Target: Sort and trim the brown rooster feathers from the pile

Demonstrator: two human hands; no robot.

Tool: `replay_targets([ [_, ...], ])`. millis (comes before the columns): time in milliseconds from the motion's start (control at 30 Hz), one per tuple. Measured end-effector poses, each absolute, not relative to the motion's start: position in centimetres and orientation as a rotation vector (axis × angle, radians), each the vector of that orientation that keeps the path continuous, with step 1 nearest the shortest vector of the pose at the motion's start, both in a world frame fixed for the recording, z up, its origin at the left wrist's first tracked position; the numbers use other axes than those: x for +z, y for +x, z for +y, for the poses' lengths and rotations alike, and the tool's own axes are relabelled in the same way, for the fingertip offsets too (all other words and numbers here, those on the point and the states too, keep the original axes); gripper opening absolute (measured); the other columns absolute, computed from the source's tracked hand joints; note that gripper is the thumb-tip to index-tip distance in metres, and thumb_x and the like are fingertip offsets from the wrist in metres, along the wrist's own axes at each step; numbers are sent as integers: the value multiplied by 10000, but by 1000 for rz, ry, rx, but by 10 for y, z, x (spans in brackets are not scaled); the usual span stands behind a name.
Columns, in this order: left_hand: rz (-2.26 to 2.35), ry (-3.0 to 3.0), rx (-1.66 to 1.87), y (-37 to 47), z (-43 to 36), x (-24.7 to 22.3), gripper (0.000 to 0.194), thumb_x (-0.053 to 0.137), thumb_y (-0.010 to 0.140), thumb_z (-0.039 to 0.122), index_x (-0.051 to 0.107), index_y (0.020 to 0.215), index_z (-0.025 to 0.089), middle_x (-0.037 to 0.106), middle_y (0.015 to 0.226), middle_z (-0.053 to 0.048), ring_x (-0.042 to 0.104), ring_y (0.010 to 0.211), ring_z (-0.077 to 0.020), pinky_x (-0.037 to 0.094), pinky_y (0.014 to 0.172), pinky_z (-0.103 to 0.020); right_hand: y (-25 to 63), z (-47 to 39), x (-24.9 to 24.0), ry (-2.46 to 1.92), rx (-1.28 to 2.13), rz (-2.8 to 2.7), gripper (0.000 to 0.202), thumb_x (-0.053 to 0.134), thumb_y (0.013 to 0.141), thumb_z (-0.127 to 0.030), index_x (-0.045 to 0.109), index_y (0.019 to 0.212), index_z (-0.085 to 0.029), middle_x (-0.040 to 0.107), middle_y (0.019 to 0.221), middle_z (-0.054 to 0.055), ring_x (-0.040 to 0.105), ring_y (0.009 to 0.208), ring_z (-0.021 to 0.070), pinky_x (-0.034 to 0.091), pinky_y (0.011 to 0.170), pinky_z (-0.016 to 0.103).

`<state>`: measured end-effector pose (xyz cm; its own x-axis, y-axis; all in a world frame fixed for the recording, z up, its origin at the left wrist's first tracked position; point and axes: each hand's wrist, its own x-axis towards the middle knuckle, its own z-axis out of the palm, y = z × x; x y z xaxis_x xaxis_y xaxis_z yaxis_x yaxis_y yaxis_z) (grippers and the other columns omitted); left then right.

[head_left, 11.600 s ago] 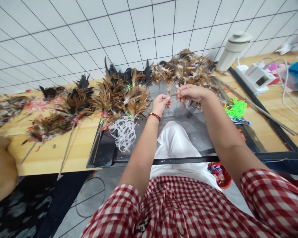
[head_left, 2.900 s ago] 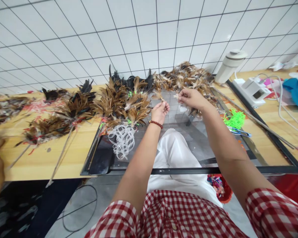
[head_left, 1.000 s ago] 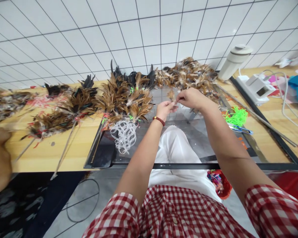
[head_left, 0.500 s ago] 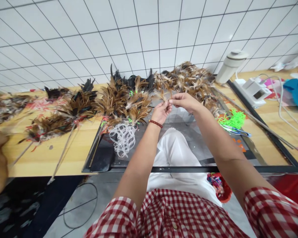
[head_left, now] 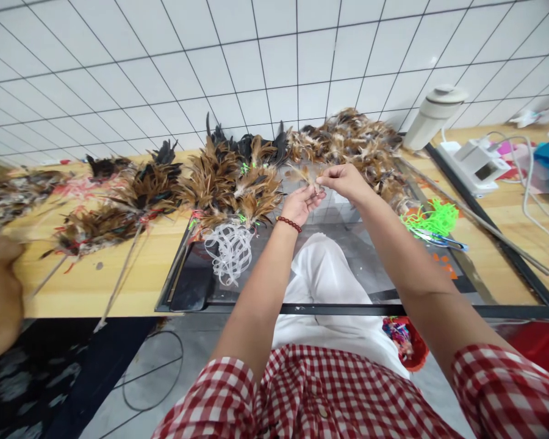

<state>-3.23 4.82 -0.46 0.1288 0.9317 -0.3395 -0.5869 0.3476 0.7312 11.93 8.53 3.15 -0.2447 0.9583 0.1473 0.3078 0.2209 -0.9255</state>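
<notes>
My left hand (head_left: pixel 304 205), with a dark red bead bracelet at the wrist, is turned palm up with its fingers curled around a small bunch of light brown feathers (head_left: pixel 303 175). My right hand (head_left: pixel 348 183) pinches at the lower end of the same bunch, thumb and forefinger pressed together. The feather tips point up and to the left. Just left of the hands stand tied bundles of brown feathers (head_left: pixel 256 192) with green ties. A big heap of loose brown feathers (head_left: pixel 352 143) lies behind them, by the wall.
Clear plastic strips (head_left: pixel 231 253) lie left on the black-framed glass panel (head_left: pixel 357 310). Green ties (head_left: pixel 432 218) are at its right, near a long rod (head_left: pixel 476 225). Farther right are a white bottle (head_left: pixel 434 119) and a power strip (head_left: pixel 473 164). Another person's arm (head_left: pixel 0 292) shows far left.
The left fingers have loosened and spread slightly around the feathers, and the right hand has shifted a little up and right. The whole view has moved slightly.
</notes>
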Motion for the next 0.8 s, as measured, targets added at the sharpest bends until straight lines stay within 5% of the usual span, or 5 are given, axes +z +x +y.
replay_targets([
  [267,889,575,1097,-28,46,-2,241,629,973,102,692,742,122,723,663,-31,666,595,-91,565,851,-280,120,90,27,-1237,881,-1805,214,737,710,-360,700,707,-150,612,686,10,508,664,132,418,676,292],
  [433,783,470,1222,-29,49,-8,266,588,991,103,699,752,139,761,784,-18,705,722,-79,548,1041,-321,127,88,26,-1148,747,-2059,742,848,607,-335,693,1308,-149,688,1094,73,545,759,151,487,729,307],
  [500,777,479,1217,-30,50,-11,244,612,976,104,716,758,138,754,785,-11,668,679,-62,536,1073,-318,126,87,24,-1137,605,-2182,785,811,642,-270,648,1399,-140,680,1136,97,567,821,180,500,779,326],
  [667,773,480,1188,-30,53,-14,251,604,981,112,719,758,129,713,715,-8,675,694,-73,541,1086,-339,122,88,20,-1207,436,-2207,667,773,704,-245,678,1350,-109,701,1106,124,603,911,228,500,845,347],
  [800,775,404,1289,-32,53,-12,152,670,956,153,716,811,156,772,894,-24,730,859,-98,536,1087,-345,125,91,21,-1287,643,-2069,552,808,672,-300,752,1198,-142,739,1023,79,604,791,180,497,787,321],
])
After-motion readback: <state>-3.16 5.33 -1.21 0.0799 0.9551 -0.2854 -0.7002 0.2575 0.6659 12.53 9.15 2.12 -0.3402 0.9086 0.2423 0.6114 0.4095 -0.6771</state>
